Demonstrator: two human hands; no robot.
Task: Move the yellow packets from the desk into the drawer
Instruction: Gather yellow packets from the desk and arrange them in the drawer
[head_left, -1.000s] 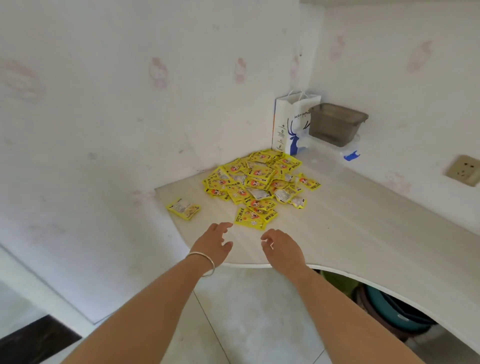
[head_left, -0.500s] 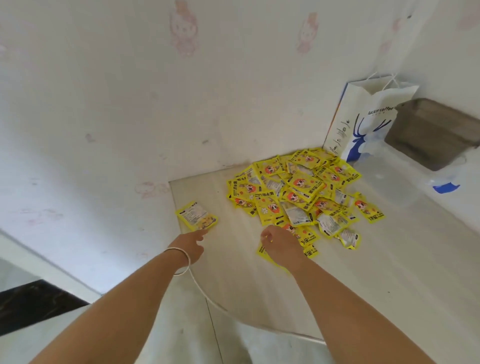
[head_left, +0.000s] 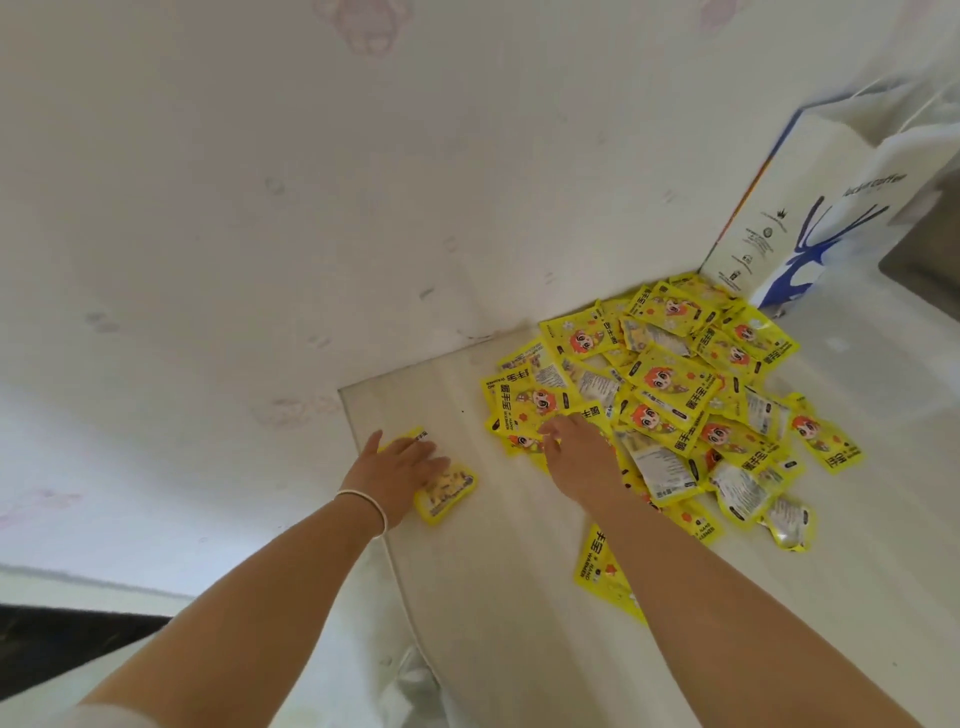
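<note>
Nearest the camera, one flat yellow foil packet (head_left: 605, 574) lies on the pale wood-grain desk (head_left: 498, 597), partly under the right forearm. Left hand (head_left: 397, 470), fingers straight, presses flat on a lone yellow packet (head_left: 447, 491) near the desk edge. Right hand (head_left: 579, 457), fingers extended, rests on the near edge of the yellow packet pile (head_left: 670, 395). Behind the pile: white paper bag with blue deer print (head_left: 810, 208) against the wall.
</note>
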